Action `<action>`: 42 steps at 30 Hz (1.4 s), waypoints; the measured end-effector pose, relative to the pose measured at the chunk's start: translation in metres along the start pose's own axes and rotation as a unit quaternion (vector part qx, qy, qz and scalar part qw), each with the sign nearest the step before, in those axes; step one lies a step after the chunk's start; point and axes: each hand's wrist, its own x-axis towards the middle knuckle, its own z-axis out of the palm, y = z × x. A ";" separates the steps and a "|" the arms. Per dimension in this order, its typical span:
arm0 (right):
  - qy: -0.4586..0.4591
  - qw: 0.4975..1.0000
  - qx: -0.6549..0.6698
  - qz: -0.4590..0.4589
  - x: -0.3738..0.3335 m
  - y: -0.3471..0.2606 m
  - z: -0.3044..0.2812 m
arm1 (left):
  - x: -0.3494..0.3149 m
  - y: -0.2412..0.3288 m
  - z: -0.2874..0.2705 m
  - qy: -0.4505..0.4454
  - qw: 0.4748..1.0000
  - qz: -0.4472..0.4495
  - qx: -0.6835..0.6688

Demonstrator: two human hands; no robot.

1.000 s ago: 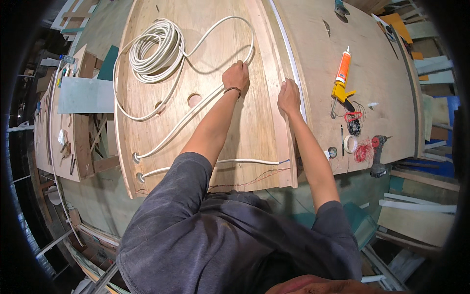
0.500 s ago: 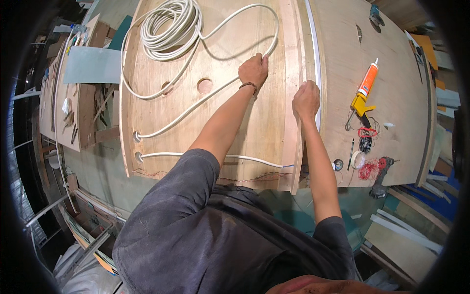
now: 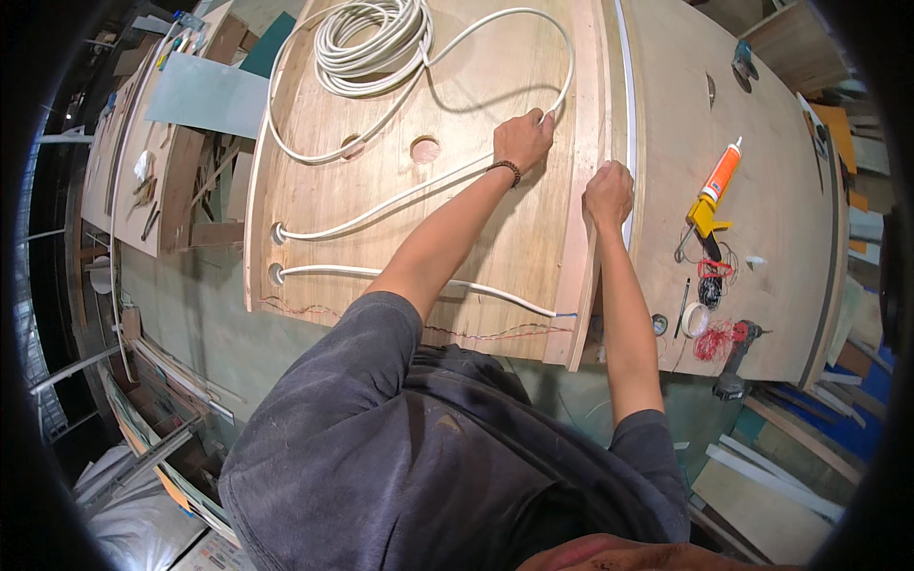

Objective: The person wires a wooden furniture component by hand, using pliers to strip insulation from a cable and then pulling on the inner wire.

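Observation:
My left hand (image 3: 524, 140) is closed around a white cable (image 3: 373, 211) above the wooden panel (image 3: 381, 262). Past the hand, the cable arcs up to a large coil (image 3: 371, 48) at the far end. Its near end drops into a round hole on the panel's left. A second white cable length (image 3: 495, 292) leaves a neighbouring hole, passes under my left forearm and ends near the right rail. My right hand (image 3: 609, 193), fingers curled, rests at the wooden rail (image 3: 581, 228) along the panel's right side; its fingertips are hidden.
Right of the rail, a plywood surface (image 3: 771, 219) holds an orange-and-yellow caulking gun (image 3: 712, 190), red wire (image 3: 714, 341), a tape roll (image 3: 695, 320), a drill (image 3: 738, 360) and a grinder (image 3: 744, 63). Scrap boards (image 3: 214, 171) lie at left. Thin wires run along the panel's near edge.
The whole view has swung a little, so the panel appears farther right and slightly turned. Both hands keep nearly the same places on the cable and at the rail.

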 end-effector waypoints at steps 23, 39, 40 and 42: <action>-0.016 0.999 -0.037 0.002 -0.002 -0.005 -0.005 | -0.074 0.041 -0.043 0.112 0.976 -0.012 -0.184; -0.018 0.999 -0.027 0.012 -0.006 -0.012 -0.011 | -0.102 0.050 -0.055 0.110 0.971 -0.043 -0.208; -0.017 1.000 -0.020 0.012 -0.006 -0.012 -0.012 | -0.103 0.051 -0.055 0.107 0.971 -0.046 -0.208; -0.014 1.000 -0.006 0.011 -0.007 -0.012 -0.012 | -0.105 0.050 -0.052 0.115 0.969 -0.041 -0.214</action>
